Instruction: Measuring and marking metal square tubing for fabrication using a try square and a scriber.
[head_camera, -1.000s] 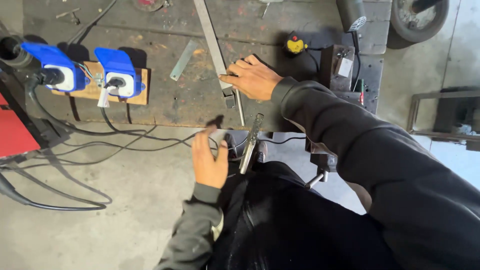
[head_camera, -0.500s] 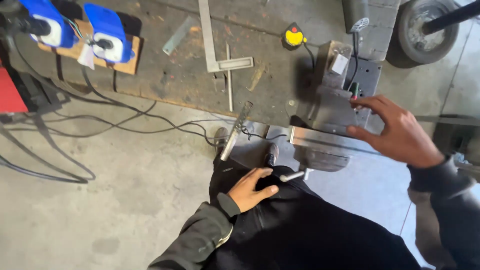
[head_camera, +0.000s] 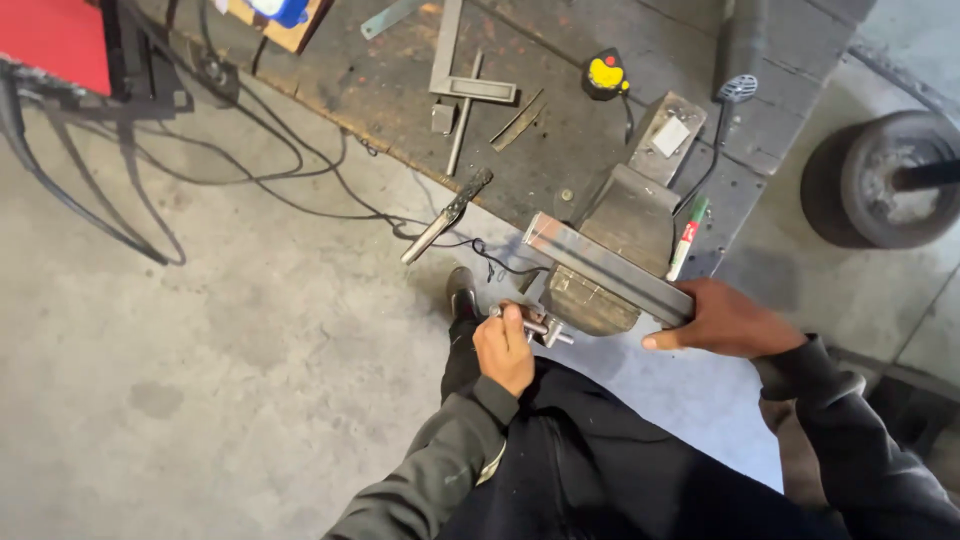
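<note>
Steel bar (head_camera: 608, 268) lies across the top of the bench vise (head_camera: 612, 240) at the worktop (head_camera: 400, 90) edge, apparently so the vise can clamp it. The right hand (head_camera: 725, 320) cups the bar's near end, fingers wrapped under it, seemingly to keep it level. The left hand (head_camera: 505, 348) is clenched around the vise handle (head_camera: 535, 325), placed to turn the screw. A yellow tape measure (head_camera: 606, 74), metal square (head_camera: 455, 75) and marker (head_camera: 688, 238) rest further back. Whether the vise already grips the bar is hidden beneath it; the red machine (head_camera: 55, 40) is cut off.
</note>
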